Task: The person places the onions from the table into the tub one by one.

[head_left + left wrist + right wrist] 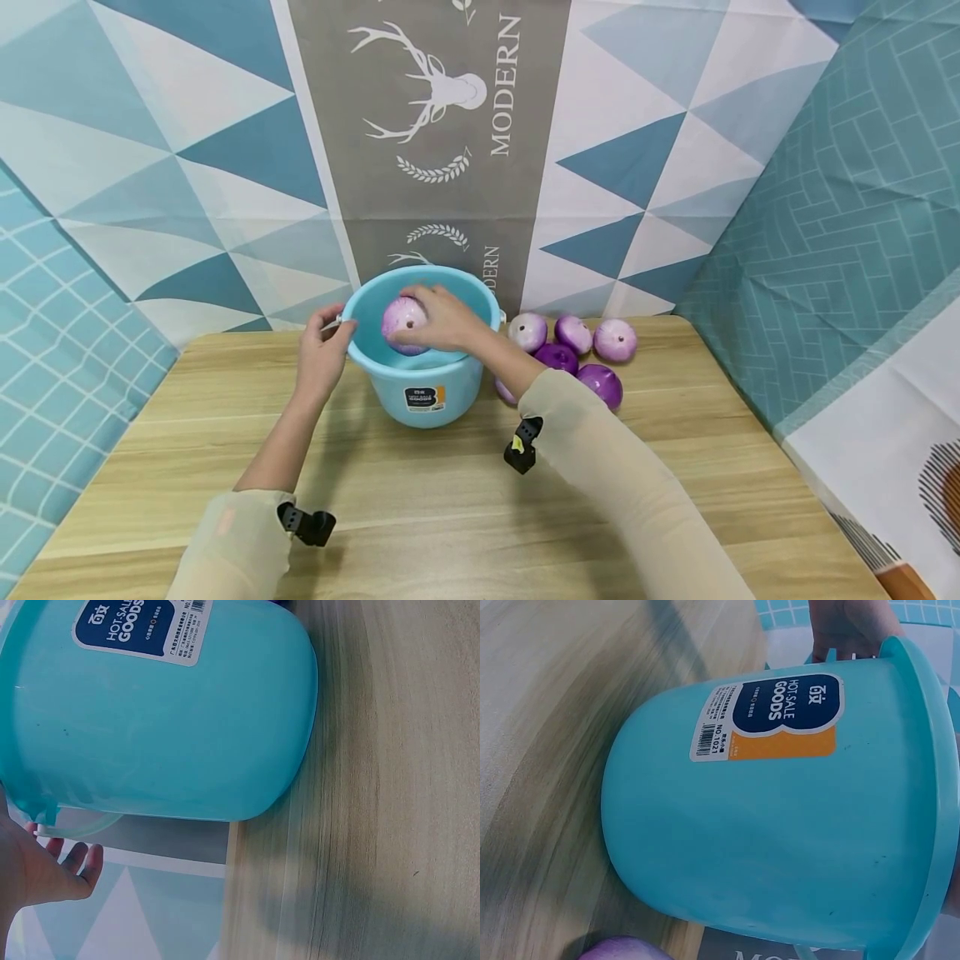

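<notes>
In the head view, the right hand (444,323) is pinching an onion (402,321) between thumb and fingers, and that onion is sitting within the mouth of the blue bucket (463,387); whether it is touching the inside wall is hard to tell. The left hand (321,354) is gripping the bucket's rim, thumb towards the front, at one end of the handle (331,324). The bucket is standing upright on the table (420,508). Six more onions (615,340), some pale and some deep purple, are lying bunched on the table just to the right of it.

In the left wrist view, the left hand's fingers are curling beneath the handle's end, close under the rim, while the bucket's labelled wall is filling the upper left.

In the right wrist view, the label (769,716) is facing the camera. The left hand is showing beyond the bucket, and one purple onion is resting near its base. The bucket is hiding the right hand's fingers here.
</notes>
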Demonstrator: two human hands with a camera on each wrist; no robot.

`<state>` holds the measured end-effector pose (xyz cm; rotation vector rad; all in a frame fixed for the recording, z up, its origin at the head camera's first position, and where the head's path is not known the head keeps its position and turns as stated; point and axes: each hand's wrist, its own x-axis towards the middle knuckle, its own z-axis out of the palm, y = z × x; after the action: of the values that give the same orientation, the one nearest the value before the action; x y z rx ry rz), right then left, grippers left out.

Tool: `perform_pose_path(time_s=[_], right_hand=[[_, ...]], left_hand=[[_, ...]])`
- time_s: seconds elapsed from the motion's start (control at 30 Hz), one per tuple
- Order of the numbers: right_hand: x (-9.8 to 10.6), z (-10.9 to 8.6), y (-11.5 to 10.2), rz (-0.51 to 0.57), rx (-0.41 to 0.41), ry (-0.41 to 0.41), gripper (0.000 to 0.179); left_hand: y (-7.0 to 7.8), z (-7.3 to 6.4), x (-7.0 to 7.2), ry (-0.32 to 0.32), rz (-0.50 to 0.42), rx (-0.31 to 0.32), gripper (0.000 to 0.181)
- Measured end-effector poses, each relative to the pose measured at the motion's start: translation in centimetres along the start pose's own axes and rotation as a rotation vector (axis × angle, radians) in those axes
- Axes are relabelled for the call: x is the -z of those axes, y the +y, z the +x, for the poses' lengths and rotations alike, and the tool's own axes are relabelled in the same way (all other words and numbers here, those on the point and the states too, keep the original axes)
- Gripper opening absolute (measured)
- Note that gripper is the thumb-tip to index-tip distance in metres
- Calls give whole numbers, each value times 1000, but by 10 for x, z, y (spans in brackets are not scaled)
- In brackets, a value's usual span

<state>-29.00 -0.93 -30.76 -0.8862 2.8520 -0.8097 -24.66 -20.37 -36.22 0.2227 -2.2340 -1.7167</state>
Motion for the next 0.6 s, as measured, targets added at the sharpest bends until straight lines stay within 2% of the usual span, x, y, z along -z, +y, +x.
perform_pose_path(time_s=[0.27,0.6], right_hand=[[-2,4,0,-46,3,-54,78],[-4,7,3,-48,25,-95,77]], left_hand=[[-1,0,1,1,-16,1,48],[1,-1,0,1,-21,-4,48]])
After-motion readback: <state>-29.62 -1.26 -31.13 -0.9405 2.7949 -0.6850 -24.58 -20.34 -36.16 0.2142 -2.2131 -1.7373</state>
